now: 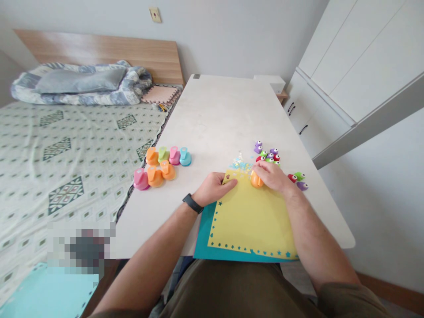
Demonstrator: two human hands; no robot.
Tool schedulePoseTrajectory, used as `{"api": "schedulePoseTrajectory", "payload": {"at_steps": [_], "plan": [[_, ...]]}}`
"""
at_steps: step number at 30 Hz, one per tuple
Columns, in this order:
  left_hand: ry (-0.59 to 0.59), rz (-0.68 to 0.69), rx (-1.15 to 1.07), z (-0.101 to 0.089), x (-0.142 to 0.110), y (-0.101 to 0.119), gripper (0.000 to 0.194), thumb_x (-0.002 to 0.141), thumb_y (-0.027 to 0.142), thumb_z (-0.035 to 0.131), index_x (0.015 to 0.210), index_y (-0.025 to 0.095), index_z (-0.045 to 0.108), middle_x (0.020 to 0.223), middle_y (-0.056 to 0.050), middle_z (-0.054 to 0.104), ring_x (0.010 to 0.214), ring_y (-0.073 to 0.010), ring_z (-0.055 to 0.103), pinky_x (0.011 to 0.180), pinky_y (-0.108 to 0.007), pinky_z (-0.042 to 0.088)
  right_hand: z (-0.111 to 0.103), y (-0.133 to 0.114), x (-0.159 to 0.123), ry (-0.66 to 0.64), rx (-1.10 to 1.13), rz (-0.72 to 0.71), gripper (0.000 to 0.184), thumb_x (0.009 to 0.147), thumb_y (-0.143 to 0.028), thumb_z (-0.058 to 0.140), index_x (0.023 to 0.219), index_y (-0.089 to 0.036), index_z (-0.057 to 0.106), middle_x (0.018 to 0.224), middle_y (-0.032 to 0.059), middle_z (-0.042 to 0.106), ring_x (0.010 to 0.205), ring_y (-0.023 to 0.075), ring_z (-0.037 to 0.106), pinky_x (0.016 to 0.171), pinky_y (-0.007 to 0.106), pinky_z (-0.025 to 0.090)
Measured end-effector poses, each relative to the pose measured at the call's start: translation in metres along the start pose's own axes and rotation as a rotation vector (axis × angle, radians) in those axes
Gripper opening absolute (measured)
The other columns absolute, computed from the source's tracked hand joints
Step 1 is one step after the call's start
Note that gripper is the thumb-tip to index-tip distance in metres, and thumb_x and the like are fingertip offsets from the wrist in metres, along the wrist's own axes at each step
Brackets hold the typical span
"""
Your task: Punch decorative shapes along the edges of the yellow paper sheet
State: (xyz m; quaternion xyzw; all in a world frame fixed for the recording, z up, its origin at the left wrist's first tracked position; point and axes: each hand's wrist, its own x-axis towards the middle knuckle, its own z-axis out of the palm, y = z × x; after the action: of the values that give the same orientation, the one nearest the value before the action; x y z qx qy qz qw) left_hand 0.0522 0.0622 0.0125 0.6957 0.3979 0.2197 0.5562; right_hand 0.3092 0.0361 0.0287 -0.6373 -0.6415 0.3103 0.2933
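Note:
A yellow sheet of paper (pixel 251 221) with small shapes punched along its edges lies on a teal sheet (pixel 203 238) at the near edge of the white table (pixel 215 119). My right hand (pixel 271 176) is closed over an orange paper punch (pixel 256 180) at the sheet's far edge. My left hand (pixel 215 187) presses the sheet's far left corner, fingers curled. Small paper cut-outs (pixel 240 164) are scattered just beyond the sheet.
Several large punches (pixel 162 167) in pink, orange, green and blue stand at the table's left side. Small coloured punches (pixel 267 153) cluster past my right hand, with more small punches (pixel 298 180) to its right. A bed (pixel 66 141) lies left, white cabinets (pixel 347 66) right.

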Motion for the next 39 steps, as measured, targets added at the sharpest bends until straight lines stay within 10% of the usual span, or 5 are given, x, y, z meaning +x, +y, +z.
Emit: {"api": "schedulePoseTrajectory", "payload": {"at_steps": [39], "plan": [[-0.027,-0.01,0.015,-0.0002,0.0008,-0.0003,0.045,0.093,0.055,0.06,0.075,0.014,0.064,0.066,0.001,0.056,0.056,-0.0095,0.044,0.049,-0.022,0.03,0.0084,0.0067,0.006,0.064,-0.048,0.026,0.032,0.097,-0.039,0.044,0.083,-0.021,0.066,0.074,0.0008,0.067,0.071,0.0198,0.06,0.065,0.032,0.039]]}}
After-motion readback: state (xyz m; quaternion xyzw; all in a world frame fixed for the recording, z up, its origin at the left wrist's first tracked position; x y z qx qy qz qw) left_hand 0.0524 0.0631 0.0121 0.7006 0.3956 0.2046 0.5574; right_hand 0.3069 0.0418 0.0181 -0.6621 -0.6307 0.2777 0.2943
